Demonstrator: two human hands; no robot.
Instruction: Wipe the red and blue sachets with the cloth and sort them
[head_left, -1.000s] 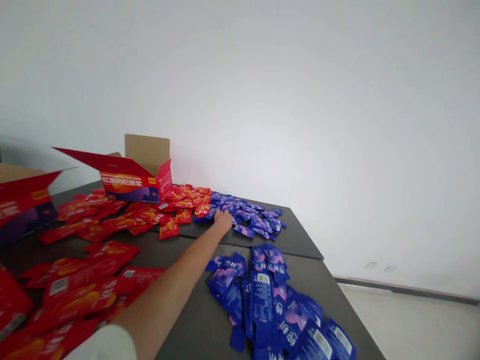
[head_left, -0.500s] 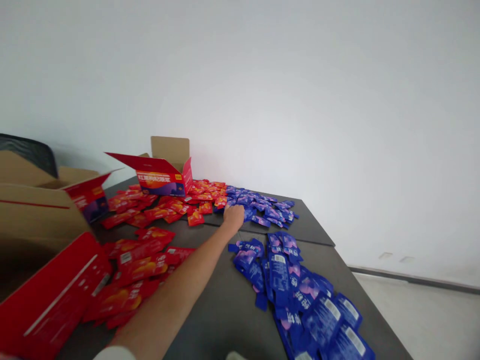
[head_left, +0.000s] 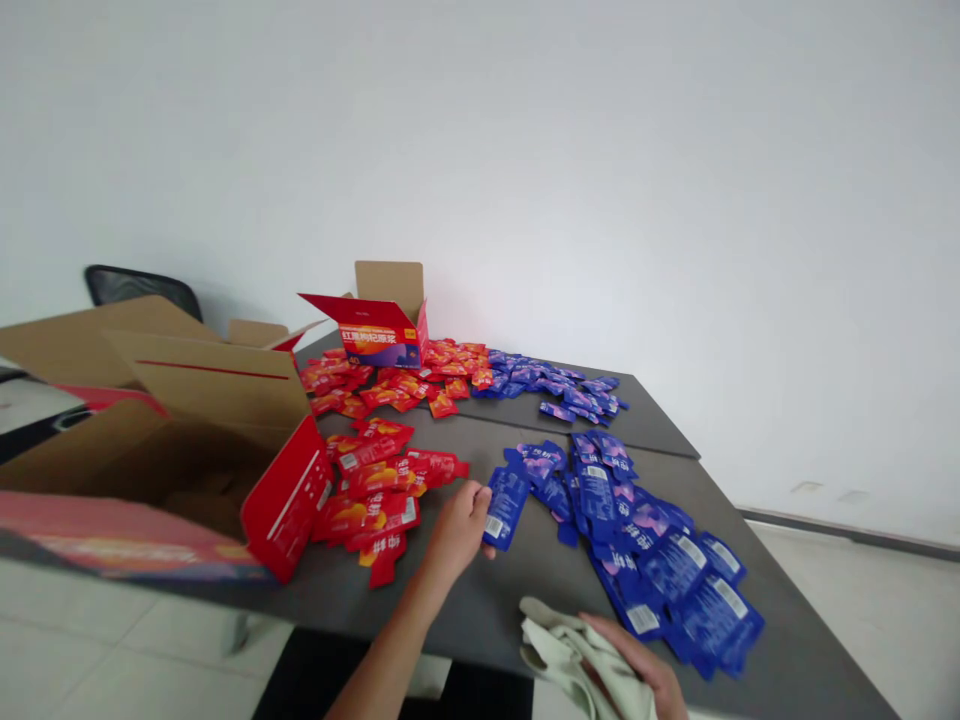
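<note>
My left hand point(head_left: 459, 527) is closed on a blue packet point(head_left: 505, 507), held just above the dark table point(head_left: 465, 595) between the red and blue piles. A heap of blue packets point(head_left: 643, 545) spreads to the right of it, and red packets point(head_left: 375, 490) lie to its left. My right hand point(head_left: 637, 665) rests palm down on a pale green cloth point(head_left: 570, 655) at the near table edge, fingers curled over the fabric.
A large open cardboard box with red flaps point(head_left: 187, 440) lies on its side at the left. A smaller open red box point(head_left: 382, 335) stands at the far end, beside more red packets point(head_left: 420, 375) and blue packets point(head_left: 562, 390). A dark chair point(head_left: 139, 285) is behind.
My left arm has drawn back from the far blue pile to the near side, now holding a blue packet. The view pulled back and my right hand with the cloth came into sight.
</note>
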